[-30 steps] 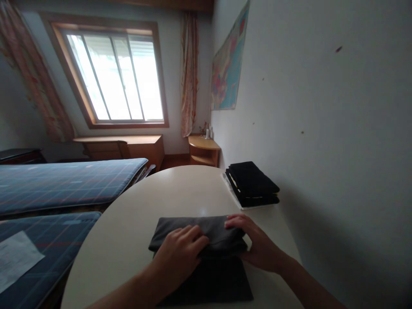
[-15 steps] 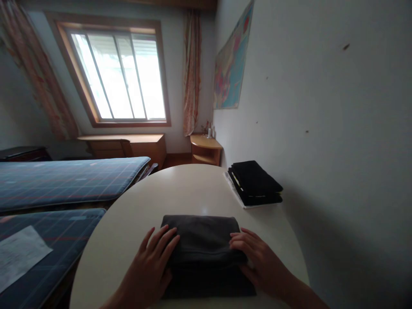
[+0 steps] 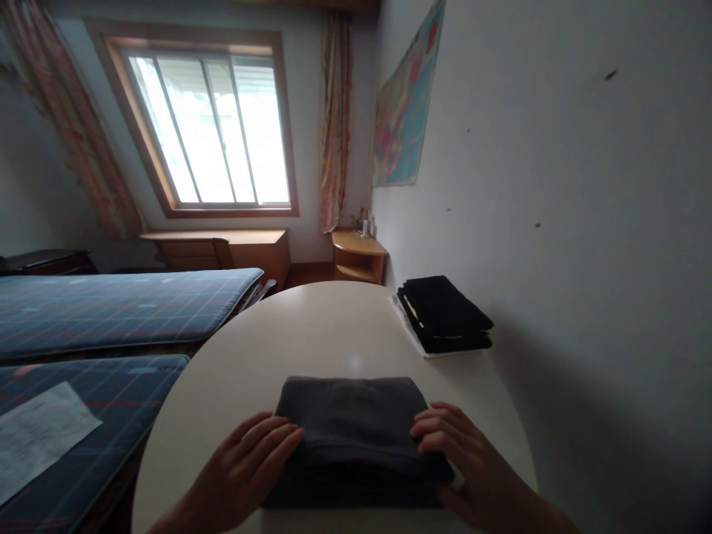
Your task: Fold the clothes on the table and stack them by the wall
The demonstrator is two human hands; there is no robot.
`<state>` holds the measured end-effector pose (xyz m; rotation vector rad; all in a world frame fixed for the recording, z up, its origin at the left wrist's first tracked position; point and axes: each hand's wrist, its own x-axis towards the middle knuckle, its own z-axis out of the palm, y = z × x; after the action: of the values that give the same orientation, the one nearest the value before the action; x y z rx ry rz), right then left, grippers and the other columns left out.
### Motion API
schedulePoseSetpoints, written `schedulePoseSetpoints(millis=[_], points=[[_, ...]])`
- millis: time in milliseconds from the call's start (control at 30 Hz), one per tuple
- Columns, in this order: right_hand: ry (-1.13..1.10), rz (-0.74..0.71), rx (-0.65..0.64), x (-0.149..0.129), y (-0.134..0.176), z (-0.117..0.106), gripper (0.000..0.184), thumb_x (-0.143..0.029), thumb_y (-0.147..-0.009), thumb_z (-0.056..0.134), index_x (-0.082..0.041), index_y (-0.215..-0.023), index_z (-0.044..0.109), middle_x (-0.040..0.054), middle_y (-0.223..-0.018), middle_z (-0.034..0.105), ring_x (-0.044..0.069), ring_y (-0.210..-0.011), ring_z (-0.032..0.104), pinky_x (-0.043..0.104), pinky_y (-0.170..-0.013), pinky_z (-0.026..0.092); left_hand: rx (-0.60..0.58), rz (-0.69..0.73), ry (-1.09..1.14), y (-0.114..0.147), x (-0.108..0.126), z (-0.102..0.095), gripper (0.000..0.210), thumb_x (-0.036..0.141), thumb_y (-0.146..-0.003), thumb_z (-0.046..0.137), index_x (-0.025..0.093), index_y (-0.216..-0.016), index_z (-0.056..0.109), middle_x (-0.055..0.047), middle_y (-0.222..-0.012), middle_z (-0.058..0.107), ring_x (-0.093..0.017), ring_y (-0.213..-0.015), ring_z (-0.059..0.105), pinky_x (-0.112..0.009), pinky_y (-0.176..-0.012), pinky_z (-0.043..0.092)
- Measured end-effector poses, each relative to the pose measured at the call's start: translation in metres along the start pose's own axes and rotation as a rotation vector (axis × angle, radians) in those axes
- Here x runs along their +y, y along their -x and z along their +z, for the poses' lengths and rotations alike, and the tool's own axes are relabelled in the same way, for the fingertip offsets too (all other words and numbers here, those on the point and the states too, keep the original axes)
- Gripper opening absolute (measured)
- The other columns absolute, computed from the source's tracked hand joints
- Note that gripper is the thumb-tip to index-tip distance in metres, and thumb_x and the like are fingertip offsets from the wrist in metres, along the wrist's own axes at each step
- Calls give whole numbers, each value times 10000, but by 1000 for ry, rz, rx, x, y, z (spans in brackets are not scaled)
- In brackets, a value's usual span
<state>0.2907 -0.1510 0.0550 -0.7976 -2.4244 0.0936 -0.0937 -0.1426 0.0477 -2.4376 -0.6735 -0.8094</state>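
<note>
A folded dark grey garment [image 3: 356, 423] lies on the table in front of me, its near edge showing a dark gap between layers. My left hand [image 3: 245, 463] grips its left side, fingers together on top and thumb out of sight. On the opposite side, my right hand [image 3: 461, 452] has its fingers curled over the right edge, with the thumb hidden below. Bits of something white peek out beside the cloth near both hands; I cannot tell what it is.
The round cream table [image 3: 311, 319] bears a stack of folded black cloth [image 3: 448, 308] on a white sheet at the right, near the wall. Two plaid mattresses [image 3: 139, 308] are on the left, one with a printed paper [image 3: 47, 437]. A wooden desk [image 3: 256, 248] stands under the window.
Both hands have come a little nearer to me and the garment's near fold has shifted toward me. My left fingers have drawn closer together. The view has shifted slightly.
</note>
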Motion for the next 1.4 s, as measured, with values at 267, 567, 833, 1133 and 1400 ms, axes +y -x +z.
schedulePoseSetpoints(millis=[267,567,833,1133,1400], points=[[26,119,-264,-21,-9,2,316,-324,-719,695,-236,-1006,597,68,-1010,673,274,-963,617,481,-1025,392,-266,30,136,4,9,-7,385,329,-963,461,183,-1302,571,-84,-1078,709,-236,-958,652,-395,-908,527],[94,372,-94,-24,-78,28,403,-410,-944,562,-232,-1305,574,119,-1344,598,307,-1263,509,497,-1082,357,-300,-448,197,-71,16,26,238,261,-1000,440,208,-982,672,-69,-1009,690,-230,-991,614,-394,-881,508],[52,466,-329,-18,-63,72,828,-733,-881,473,-337,-1570,241,71,-1649,186,401,-1504,69,664,-1177,43,-509,-638,142,-29,17,76,634,551,-974,441,266,-1535,357,-107,-1598,329,-372,-1465,274,-607,-1140,271],[70,525,-355,-22,-82,56,761,-756,-870,458,-305,-1484,444,117,-1548,411,413,-1437,280,673,-1149,128,-529,-691,167,-32,18,73,670,604,-954,436,241,-1516,400,-112,-1558,405,-386,-1438,325,-618,-1136,277],[-47,544,-442,20,-143,59,632,-630,-914,470,-159,-1302,636,164,-1292,652,325,-1184,602,445,-1007,449,-330,-820,258,-24,7,79,496,366,-976,405,170,-1424,492,-110,-1456,519,-277,-1369,437,-492,-1121,385]])
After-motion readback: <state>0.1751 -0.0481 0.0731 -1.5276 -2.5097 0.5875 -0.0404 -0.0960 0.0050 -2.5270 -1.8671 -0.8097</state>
